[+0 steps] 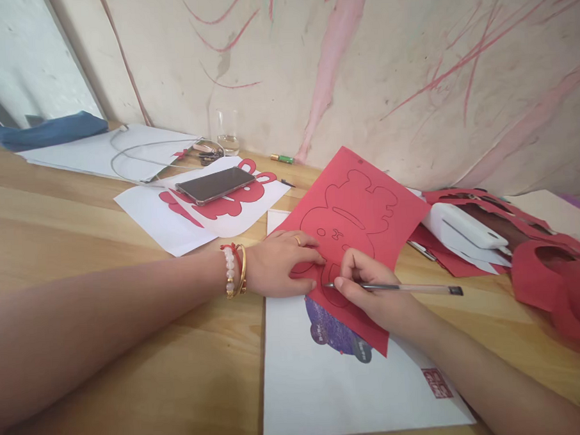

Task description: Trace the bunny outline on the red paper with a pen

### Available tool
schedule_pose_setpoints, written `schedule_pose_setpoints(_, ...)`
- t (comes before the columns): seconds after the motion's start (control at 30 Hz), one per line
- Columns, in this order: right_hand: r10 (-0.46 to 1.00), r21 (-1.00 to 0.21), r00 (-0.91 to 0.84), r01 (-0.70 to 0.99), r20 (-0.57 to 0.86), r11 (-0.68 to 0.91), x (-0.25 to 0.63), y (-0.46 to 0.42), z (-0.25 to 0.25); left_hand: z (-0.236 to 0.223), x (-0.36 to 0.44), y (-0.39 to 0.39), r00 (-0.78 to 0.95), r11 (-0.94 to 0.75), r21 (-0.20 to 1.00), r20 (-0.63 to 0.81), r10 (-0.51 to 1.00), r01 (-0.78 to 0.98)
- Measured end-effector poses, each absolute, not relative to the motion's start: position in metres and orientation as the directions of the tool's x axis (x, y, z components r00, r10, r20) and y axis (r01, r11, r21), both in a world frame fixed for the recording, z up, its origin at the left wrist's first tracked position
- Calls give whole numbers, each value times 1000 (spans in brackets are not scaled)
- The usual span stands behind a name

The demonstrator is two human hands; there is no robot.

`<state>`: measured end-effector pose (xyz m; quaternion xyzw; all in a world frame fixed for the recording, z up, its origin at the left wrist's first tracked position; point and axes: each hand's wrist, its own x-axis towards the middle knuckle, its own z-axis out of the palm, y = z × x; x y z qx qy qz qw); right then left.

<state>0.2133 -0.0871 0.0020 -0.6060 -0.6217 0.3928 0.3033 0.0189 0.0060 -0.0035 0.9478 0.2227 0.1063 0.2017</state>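
Note:
A sheet of red paper (385, 207) with a rabbit outline in dark lines lies turned at an angle on a white book (317, 396). My left hand (282, 264) rests on the sheet's left part, palm down with fingers spread. In my right hand (370, 284) is a pen (418, 288) with a clear barrel and black cap end. Its tip touches the red paper near the rabbit's ear lines, close to my left fingertips. My right fingers are closed round the pen's front end. Part of the book's purple printed picture (333, 331) shows below the sheet.
A phone (216, 184) lies on a red cut-out and white sheet (150, 211) at the left. Behind stand a glass (227, 133) and a cable (119, 161). To the right are a white device (470, 227) and red paper scraps (557, 283). A marked wall (283, 64) closes the back.

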Motion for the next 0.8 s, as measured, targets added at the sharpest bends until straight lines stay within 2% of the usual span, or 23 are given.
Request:
schedule_pose_setpoints(0.27, 995, -859, -74, 511, -68, -20, 212, -88, 3, -5, 19, 6, 878, -824, 430, 132, 461, 368)
schedule_pose_setpoints(0.43, 988, -864, -99, 500, -116, -52, 212, -88, 4, -7, 19, 8, 879, -828, 425, 134, 458, 366)
schedule_pose_setpoints(0.67, 993, -866, -78, 499, -87, -37, 212, -87, 4, -6, 19, 7, 879, -821, 432, 121, 462, 372)
schedule_pose_setpoints(0.8, 987, -860, -107, 507, -122, -51, 213, -87, 3, -5, 20, 7, 875, -819, 429, 119, 468, 380)
